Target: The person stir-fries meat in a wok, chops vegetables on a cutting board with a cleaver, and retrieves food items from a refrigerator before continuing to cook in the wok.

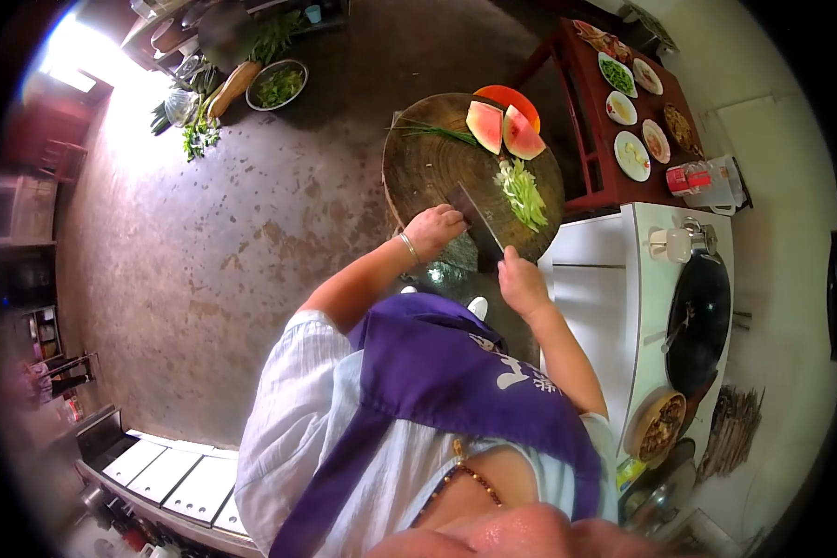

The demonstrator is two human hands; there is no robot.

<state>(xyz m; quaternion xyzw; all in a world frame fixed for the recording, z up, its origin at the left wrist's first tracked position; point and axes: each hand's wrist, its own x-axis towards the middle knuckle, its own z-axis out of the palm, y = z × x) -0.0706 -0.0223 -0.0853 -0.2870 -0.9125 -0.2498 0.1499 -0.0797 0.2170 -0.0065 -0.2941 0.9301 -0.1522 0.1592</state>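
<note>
My right hand (523,283) is closed round the handle of a cleaver (477,221), whose dark blade slants over the near part of a round wooden chopping block (418,177). My left hand (435,231), with a bangle at the wrist, is at the block's near edge. Its fingers are curled in against the left side of the blade; what they hold, if anything, is hidden. Right of the blade lies a heap of cut pale green vegetable (523,195). Two watermelon wedges (485,126) rest at the far side, beside thin green stalks (437,131).
An orange plate (523,100) sits behind the wedges. Dishes of food, including a white plate (632,155), stand on a red table (586,102). A wok (699,321) is set in the white stove (634,279) at right. A metal bowl of greens (277,86) lies on the floor.
</note>
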